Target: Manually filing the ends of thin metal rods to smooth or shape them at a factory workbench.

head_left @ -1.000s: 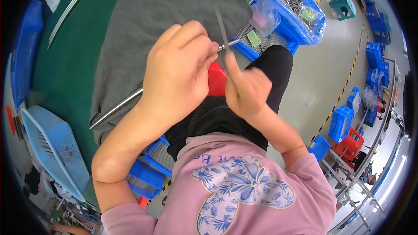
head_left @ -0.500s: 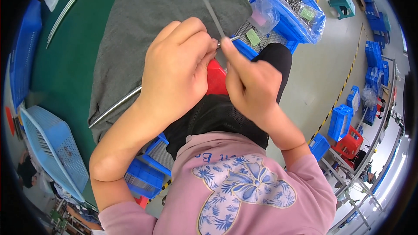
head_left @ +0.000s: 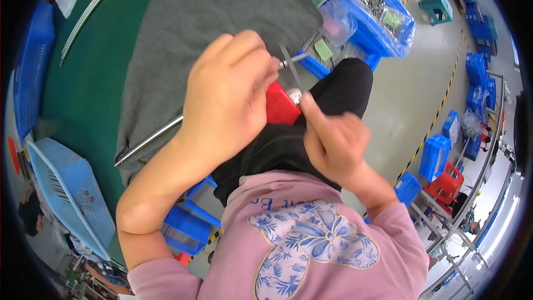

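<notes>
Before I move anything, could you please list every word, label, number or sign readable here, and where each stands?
Pink shirt: blue lettering, partly lost in folds, not copied out here.
Green card on the thin rods: too small to read.
Green card in the plastic-lined blue bin: too small to read.
Long metal rod, flat metal strip: no text visible.

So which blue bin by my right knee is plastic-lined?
The farther bin: clear plastic drapes over its edge, around small metal parts. The nearer bin shows rods, no liner.

The left hand (head_left: 225,89) curls inward, apart from the loosely closed right hand (head_left: 337,143).
</notes>
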A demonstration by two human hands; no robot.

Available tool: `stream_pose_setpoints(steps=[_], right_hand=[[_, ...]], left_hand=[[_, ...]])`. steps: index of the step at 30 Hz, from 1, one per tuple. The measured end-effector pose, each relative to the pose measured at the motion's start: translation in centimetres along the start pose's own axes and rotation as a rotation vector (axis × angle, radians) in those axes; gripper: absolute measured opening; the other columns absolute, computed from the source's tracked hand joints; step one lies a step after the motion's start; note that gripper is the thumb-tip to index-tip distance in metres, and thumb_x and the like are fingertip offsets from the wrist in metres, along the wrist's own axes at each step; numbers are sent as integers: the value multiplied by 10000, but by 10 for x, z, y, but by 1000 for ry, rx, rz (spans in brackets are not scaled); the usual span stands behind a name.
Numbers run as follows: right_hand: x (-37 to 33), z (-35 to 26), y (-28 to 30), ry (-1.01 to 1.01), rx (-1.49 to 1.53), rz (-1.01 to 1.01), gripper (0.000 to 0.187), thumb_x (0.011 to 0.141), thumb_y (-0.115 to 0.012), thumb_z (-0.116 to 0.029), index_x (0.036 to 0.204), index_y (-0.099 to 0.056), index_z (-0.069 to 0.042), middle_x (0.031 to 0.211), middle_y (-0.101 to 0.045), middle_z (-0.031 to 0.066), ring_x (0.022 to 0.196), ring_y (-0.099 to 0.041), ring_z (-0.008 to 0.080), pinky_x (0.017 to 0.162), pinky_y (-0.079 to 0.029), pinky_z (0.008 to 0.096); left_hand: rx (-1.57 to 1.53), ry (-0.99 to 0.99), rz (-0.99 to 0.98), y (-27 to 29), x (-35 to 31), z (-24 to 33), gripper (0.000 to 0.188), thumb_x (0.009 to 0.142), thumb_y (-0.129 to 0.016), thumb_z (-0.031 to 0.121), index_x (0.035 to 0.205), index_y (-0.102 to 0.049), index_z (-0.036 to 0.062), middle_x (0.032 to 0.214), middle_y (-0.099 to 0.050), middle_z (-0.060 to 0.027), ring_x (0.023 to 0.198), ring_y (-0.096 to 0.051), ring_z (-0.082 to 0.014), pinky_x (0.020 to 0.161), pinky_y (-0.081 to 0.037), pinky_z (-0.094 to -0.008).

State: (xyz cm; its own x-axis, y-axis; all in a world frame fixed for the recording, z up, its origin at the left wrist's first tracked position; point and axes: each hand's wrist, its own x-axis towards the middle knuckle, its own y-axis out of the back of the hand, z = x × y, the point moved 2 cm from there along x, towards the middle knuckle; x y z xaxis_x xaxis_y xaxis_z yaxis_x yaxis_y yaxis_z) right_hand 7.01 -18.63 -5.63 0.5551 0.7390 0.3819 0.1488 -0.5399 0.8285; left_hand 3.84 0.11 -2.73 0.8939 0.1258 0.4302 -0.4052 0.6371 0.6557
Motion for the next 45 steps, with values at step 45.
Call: stream_pose_setpoints(steps=[45], right_hand=[[36, -1, -13, 68, 88, 225, 559, 571, -630, 33, 1114, -699, -81, 487, -387, -14, 393, -395, 145, 406, -320, 289]], left_hand=[[-7, 16, -13, 1, -2, 0, 150, 671, -683, -74, 728, -562, -4, 728, -529, -87, 655, -527, -266, 583, -434, -342]])
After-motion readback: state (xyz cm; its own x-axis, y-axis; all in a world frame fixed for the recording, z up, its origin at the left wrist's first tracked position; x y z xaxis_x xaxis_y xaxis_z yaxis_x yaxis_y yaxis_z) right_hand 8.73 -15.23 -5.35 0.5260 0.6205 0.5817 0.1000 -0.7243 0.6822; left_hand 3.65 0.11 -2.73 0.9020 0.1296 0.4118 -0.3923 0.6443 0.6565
